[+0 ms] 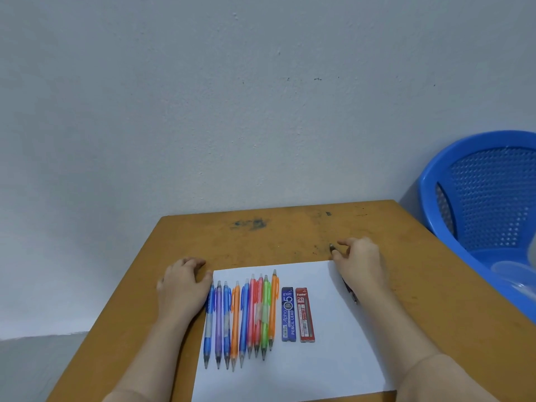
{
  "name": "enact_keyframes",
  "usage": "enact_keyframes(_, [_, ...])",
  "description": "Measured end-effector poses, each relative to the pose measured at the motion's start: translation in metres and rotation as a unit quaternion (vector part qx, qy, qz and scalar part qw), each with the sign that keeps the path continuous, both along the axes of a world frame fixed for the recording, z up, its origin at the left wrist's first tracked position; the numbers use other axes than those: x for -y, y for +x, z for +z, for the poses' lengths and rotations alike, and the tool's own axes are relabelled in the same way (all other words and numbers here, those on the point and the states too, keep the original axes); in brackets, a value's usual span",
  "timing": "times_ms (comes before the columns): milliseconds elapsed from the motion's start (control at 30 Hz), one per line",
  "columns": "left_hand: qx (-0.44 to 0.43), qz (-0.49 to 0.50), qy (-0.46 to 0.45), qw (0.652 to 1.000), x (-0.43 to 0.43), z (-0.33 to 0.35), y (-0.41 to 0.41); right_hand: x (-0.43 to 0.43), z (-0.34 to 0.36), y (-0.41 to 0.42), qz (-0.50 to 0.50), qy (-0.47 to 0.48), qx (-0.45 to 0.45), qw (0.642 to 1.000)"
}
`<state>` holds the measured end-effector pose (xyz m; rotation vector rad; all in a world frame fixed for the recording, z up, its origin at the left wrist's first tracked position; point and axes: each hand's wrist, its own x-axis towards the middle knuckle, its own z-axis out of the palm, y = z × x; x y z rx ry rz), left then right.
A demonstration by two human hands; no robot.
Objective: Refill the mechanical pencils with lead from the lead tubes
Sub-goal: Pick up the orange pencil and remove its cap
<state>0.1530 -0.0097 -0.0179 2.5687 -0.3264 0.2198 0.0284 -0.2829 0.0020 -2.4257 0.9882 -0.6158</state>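
Paper (333, 361) lies open between lead tubes (288, 314) and right hand's (361, 264) dark pencil (352, 295).

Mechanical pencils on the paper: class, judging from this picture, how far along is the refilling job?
Done: only the setup. The coloured pencils lie in a row on the paper, with the blue lead tube and red lead tube beside them. In hand: a dark pencil lies under the right hand; the left hand rests at the paper's edge. Left: apparently all the refilling.
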Motion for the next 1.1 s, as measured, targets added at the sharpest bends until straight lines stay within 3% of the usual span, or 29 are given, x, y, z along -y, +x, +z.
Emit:
enact_keyframes(100, [0.001, -0.001, -0.001, 1.000, 0.000, 0.000, 0.000, -0.008, 0.004, -0.002, 0.024, 0.008, 0.056, 0.998])
enact_keyframes(233, [-0.003, 0.001, -0.002, 1.000, 0.000, -0.001, 0.001, -0.033, 0.011, -0.003, 0.143, 0.058, 0.103, 0.983])
enact_keyframes(400, [0.001, 0.002, -0.005, 1.000, 0.001, -0.001, 0.001, -0.058, 0.005, -0.002, 0.272, 0.085, 0.036, 0.958])
enact_keyframes(600, [0.002, 0.004, -0.008, 1.000, 0.000, -0.001, 0.001, -0.067, -0.005, 0.003, 0.288, 0.239, 0.024, 0.927])
enact_keyframes(867, [0.005, 0.007, -0.009, 1.000, 0.001, 0.000, 0.001, -0.067, -0.001, 0.008, 0.293, 0.141, -0.089, 0.941])
enact_keyframes(1100, [0.006, 0.010, -0.003, 1.000, 0.001, 0.000, 0.001, -0.068, 0.003, 0.003, 0.300, 0.173, -0.085, 0.934])
